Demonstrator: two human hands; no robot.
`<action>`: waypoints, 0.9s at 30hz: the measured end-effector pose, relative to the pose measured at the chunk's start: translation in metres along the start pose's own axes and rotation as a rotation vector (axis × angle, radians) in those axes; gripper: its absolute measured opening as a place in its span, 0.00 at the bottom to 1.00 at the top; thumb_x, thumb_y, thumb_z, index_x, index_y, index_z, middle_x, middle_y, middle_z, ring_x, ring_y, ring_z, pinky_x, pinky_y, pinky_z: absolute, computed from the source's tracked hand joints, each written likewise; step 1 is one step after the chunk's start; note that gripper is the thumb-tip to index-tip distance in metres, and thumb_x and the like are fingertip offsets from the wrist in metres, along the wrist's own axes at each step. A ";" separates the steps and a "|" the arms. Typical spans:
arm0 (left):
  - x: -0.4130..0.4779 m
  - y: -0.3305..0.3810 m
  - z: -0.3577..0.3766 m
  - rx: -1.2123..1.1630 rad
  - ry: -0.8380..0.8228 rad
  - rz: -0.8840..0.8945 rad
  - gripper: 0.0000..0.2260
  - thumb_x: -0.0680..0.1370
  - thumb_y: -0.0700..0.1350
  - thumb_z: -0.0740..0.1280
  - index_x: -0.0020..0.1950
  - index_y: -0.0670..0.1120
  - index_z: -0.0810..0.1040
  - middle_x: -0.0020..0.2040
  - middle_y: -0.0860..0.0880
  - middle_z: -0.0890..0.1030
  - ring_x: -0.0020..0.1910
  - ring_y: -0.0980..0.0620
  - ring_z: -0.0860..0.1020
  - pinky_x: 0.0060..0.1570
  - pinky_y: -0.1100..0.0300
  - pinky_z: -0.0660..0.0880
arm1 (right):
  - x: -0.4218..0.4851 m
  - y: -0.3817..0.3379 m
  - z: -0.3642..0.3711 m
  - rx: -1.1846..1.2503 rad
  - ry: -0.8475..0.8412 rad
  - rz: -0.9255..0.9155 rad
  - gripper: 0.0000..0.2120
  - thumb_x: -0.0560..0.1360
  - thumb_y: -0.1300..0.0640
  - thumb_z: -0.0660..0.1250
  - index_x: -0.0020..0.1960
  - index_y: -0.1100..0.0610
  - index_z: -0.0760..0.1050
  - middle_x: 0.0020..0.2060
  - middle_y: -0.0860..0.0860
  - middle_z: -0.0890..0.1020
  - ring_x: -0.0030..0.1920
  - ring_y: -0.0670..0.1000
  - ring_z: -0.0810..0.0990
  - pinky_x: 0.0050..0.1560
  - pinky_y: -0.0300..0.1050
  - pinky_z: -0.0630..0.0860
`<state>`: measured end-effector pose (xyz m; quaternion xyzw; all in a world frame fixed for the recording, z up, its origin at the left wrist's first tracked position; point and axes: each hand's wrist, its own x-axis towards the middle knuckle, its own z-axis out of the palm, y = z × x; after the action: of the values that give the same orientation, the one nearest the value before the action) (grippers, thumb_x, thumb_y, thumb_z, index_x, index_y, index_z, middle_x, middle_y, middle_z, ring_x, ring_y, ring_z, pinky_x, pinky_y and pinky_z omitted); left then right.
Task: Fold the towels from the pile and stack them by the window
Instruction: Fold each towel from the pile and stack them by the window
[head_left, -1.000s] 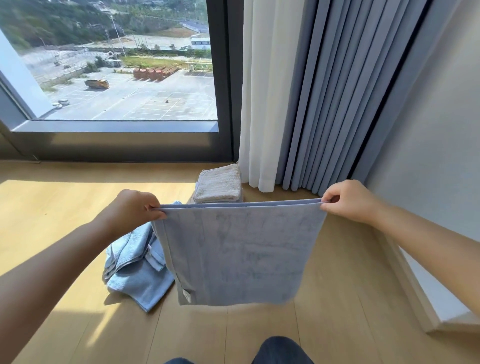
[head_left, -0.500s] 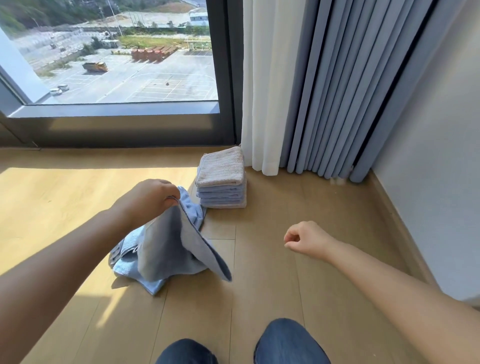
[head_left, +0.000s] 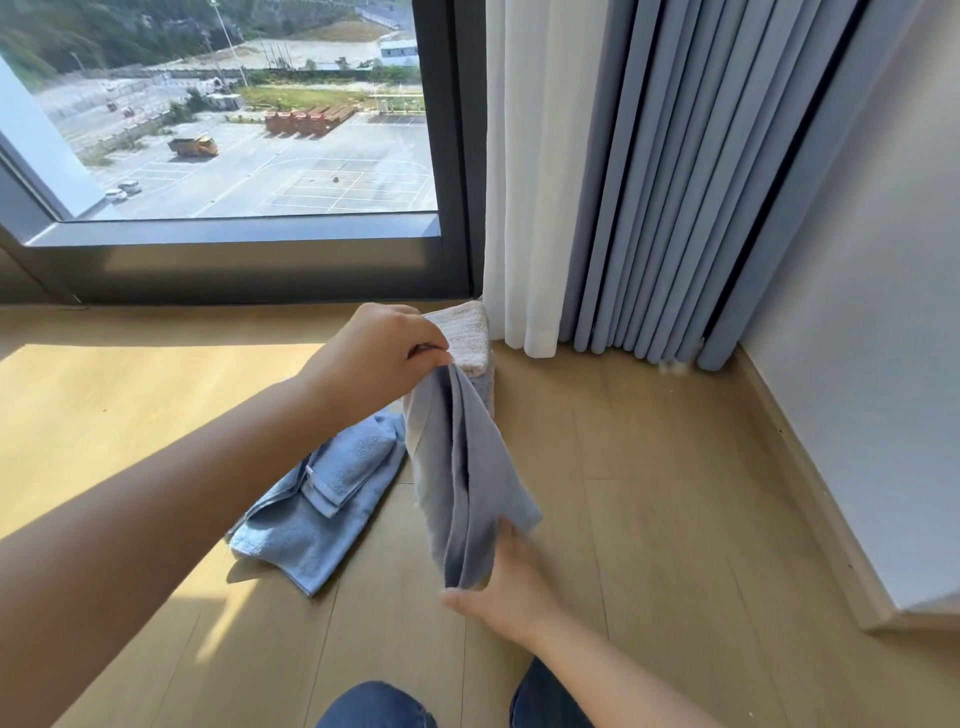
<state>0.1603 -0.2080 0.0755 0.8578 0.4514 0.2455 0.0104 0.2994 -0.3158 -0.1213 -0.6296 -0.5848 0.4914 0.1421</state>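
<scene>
Here, your left hand (head_left: 379, 358) is raised in front of the stack of folded towels (head_left: 467, 338), fingers pinched tight on the top of a grey-blue towel (head_left: 462, 467) that hangs from it in long, loose folds. The hand and the hanging cloth cover most of the stack; only its pale top towel and a sliver of its right side show. Your right hand (head_left: 509, 587) is well below the stack and nearer you, at the towel's lower end. Its thumb sticks out under the hem and its fingers run up behind the cloth, so whether it has closed on the towel cannot be told. The hands are apart, one at each end. Down and left of the stack, the crumpled light blue towel pile (head_left: 322, 499) lies on the wooden floor (head_left: 649, 493), partly in sunlight. Just right of the stack hangs a white curtain (head_left: 524, 182). Your knees (head_left: 379, 706), in jeans, are cut off at the bottom edge.
</scene>
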 end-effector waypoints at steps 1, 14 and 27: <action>0.002 0.004 0.000 -0.007 0.013 0.028 0.10 0.73 0.43 0.67 0.43 0.38 0.84 0.40 0.41 0.83 0.39 0.46 0.81 0.43 0.65 0.71 | 0.001 0.001 0.002 -0.011 0.029 0.020 0.53 0.62 0.38 0.71 0.75 0.50 0.42 0.73 0.48 0.53 0.73 0.51 0.56 0.70 0.49 0.63; -0.013 -0.038 0.000 0.040 -0.164 -0.147 0.07 0.75 0.33 0.65 0.48 0.38 0.83 0.47 0.42 0.82 0.47 0.47 0.78 0.47 0.67 0.65 | 0.012 0.055 -0.121 -0.373 0.265 0.043 0.13 0.77 0.64 0.58 0.35 0.53 0.72 0.35 0.54 0.70 0.42 0.53 0.72 0.37 0.45 0.58; -0.024 -0.076 0.003 0.189 -0.225 -0.382 0.12 0.76 0.32 0.60 0.52 0.38 0.82 0.52 0.39 0.80 0.52 0.40 0.76 0.52 0.57 0.69 | -0.004 -0.010 -0.217 -1.029 0.066 -0.260 0.05 0.76 0.66 0.56 0.49 0.57 0.67 0.40 0.48 0.72 0.42 0.49 0.75 0.37 0.42 0.71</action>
<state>0.0915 -0.1806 0.0453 0.7762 0.6222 0.0986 0.0267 0.4651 -0.2311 -0.0085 -0.5553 -0.8188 0.0989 -0.1070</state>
